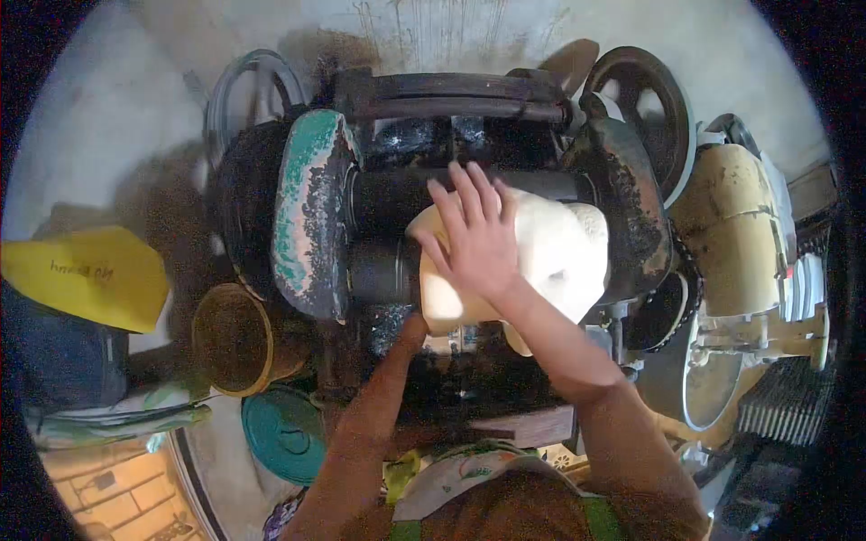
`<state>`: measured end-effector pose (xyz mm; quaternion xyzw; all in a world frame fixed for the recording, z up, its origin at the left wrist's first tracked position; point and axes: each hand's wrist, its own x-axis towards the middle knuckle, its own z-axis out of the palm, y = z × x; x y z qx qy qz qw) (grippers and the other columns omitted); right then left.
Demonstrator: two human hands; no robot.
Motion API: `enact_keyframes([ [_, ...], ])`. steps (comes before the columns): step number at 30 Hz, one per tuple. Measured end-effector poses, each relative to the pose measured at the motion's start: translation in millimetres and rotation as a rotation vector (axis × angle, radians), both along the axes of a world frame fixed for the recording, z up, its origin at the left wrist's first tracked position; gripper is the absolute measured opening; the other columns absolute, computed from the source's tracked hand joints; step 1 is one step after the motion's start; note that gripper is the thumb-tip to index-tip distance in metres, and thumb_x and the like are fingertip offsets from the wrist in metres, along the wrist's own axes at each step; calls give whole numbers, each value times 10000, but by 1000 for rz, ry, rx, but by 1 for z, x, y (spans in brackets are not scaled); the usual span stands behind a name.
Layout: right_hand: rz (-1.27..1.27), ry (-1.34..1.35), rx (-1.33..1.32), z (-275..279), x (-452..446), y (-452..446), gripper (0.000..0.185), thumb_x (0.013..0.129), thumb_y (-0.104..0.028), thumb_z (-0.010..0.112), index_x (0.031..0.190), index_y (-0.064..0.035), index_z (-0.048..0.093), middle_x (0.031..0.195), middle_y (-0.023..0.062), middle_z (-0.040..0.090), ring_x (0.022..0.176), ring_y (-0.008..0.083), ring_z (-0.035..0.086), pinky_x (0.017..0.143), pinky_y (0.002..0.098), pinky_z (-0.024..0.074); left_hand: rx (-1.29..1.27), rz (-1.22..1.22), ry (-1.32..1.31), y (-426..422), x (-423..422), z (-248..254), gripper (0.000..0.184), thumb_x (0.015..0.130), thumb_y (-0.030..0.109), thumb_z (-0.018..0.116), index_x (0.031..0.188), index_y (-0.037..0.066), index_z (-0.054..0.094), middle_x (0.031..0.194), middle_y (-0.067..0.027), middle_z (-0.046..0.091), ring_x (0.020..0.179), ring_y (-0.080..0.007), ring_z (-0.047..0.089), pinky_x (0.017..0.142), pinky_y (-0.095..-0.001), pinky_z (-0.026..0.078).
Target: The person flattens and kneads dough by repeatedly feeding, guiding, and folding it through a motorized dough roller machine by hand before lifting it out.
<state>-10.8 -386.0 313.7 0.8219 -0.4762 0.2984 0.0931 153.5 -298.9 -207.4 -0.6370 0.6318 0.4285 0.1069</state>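
Note:
A thick, pale slab of dough (pixel 559 257) lies over the dark rollers (pixel 388 203) of a large machine, its right side brightly lit. My right hand (pixel 474 239) rests flat on top of the dough with its fingers spread. Beneath the dough's lower left edge is my left hand (pixel 417 326), mostly hidden, so its fingers do not show. Worn housings flank the rollers: the left housing (pixel 311 216) has chipped green paint, and the right housing (pixel 631 207) is dark.
A spoked wheel (pixel 645 108) and a tan motor cover (pixel 726 225) stand at the right. To the left are a yellow sheet (pixel 86 278), a round brown container (pixel 232 341) and a teal lid (pixel 281 435). A wall (pixel 451 36) rises behind the machine.

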Motion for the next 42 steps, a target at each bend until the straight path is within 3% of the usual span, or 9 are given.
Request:
enact_keyframes([
  [4, 1, -22, -36, -5, 9, -44, 557, 891, -424, 605, 1319, -76, 523, 1398, 187, 458, 1323, 370, 396, 1072, 538, 289, -677, 83, 817, 20, -18, 92, 535, 893, 322, 653, 1329, 35, 535, 1295, -205, 584, 1165, -348, 561, 977, -416, 477],
  [7, -8, -60, -24, -13, 17, -66, 538, 898, -421, 599, 1300, -70, 533, 1388, 184, 465, 1314, 366, 404, 1066, 529, 300, 176, 942, 1624, 12, -37, 113, 580, 907, 307, 659, 1386, 37, 473, 1387, -177, 520, 1243, -318, 518, 988, -404, 475],
  [8, -12, -77, -21, -16, 18, -71, 528, 901, -419, 596, 1291, -68, 538, 1384, 182, 468, 1309, 365, 409, 1063, 524, 306, 198, 916, 1615, 5, -44, 157, 580, 907, 307, 659, 1386, 37, 473, 1387, -177, 520, 1243, -318, 518, 988, -404, 475],
  [11, -20, -101, -50, -22, 26, -81, 522, 918, -429, 575, 1287, -61, 541, 1381, 190, 474, 1319, 357, 403, 1064, 513, 311, -219, 210, 483, 9, -37, 322, 572, 959, 318, 609, 1424, 44, 422, 1420, -132, 491, 1255, -288, 510, 1001, -409, 464],
  [16, -12, -190, 11, -22, 26, -67, 548, 934, -456, 545, 1301, -49, 536, 1370, 205, 486, 1318, 364, 405, 1072, 511, 304, -611, -116, 455, 5, -25, 213, 539, 985, 294, 576, 1438, 57, 408, 1408, -105, 497, 1254, -258, 512, 1007, -412, 456],
  [19, 53, -320, 112, -22, 24, -30, 596, 940, -493, 523, 1306, -23, 530, 1378, 218, 477, 1307, 385, 407, 1100, 525, 280, 27, 757, 1540, 13, -34, 239, 533, 991, 303, 555, 1436, 50, 409, 1392, -90, 508, 1242, -237, 517, 1004, -390, 453],
  [29, 388, -440, 260, -61, -59, 120, 607, 910, -351, 620, 1373, 7, 456, 1465, 259, 375, 1392, 442, 301, 1144, 555, 248, -82, 614, 1342, 7, -2, 222, 539, 1027, 315, 443, 1466, 12, 367, 1401, -115, 502, 1212, -239, 537, 998, -379, 462],
  [35, -339, -378, -26, -43, -111, 41, 615, 878, -275, 622, 1408, -35, 421, 1463, 277, 360, 1386, 430, 306, 1134, 565, 234, -230, 717, 1467, 7, -22, 278, 544, 1012, 285, 480, 1464, 3, 370, 1404, -127, 502, 1225, -261, 535, 993, -406, 475],
  [42, -405, -175, -12, -38, -95, -26, 633, 913, -392, 555, 1416, -32, 419, 1465, 265, 364, 1392, 432, 298, 1151, 560, 190, -416, 507, 1074, 7, -18, 317, 559, 996, 306, 515, 1466, 33, 382, 1404, -146, 503, 1236, -289, 534, 993, -423, 479],
])
